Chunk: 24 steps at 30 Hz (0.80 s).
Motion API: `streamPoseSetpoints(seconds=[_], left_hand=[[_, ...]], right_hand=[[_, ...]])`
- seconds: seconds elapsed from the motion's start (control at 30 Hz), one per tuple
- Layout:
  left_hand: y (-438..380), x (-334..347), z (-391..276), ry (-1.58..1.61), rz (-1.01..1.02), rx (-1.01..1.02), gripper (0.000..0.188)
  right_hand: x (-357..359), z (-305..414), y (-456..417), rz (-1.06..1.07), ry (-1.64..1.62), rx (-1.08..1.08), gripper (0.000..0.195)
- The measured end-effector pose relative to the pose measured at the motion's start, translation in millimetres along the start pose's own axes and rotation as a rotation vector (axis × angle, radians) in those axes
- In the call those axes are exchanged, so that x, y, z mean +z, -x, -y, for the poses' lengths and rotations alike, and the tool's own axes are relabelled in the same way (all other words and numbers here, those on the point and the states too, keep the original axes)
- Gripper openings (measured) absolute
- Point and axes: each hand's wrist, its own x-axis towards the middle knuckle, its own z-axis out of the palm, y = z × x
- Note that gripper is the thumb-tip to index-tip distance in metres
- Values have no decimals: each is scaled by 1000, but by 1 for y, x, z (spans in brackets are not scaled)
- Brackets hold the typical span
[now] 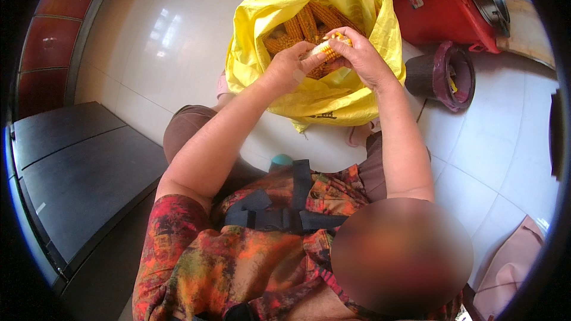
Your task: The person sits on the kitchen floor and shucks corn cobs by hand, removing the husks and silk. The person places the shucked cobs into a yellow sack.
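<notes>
Between both hands is a partly shelled ear of dried corn (pixel 330 52), tilted over the mouth of a yellow woven sack (pixel 252 26). My left hand (pixel 287 66) grips its lower left end, where the bare white cob shows. Wrapped around the other end is my right hand (pixel 359 53), its thumb pressed against the remaining yellow kernels. A few loose kernels sit by the right fingers. Inside the sack, below the hands, lie several whole ears of corn (pixel 306 23) among loose kernels (pixel 285 41). The palms and some fingertips are hidden.
The sack stands on a tiled floor (pixel 134 62) between my legs. To its right are a dark bin (pixel 424 76) with a purple liner and a red container (pixel 428 13). A black low cabinet or bench (pixel 93 156) is at left, a pink bag-like item (pixel 508 258) at lower right.
</notes>
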Motion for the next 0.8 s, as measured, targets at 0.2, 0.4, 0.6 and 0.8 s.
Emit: streamPoseSetpoints(seconds=[0.2, 0.4, 0.6, 0.8], left_hand=[[1, 3, 4, -96, 53, 74, 51], [4, 5, 1, -64, 8, 81, 48], [5, 2, 1, -147, 70, 143, 50], [10, 10, 0, -138, 55, 119, 48]], right_hand=[[-9, -17, -9, -4, 157, 40, 29], [-4, -8, -6, 11, 113, 58, 32], [-5, -9, -2, 17, 250, -48, 22], [3, -17, -12, -172, 341, 15, 29]])
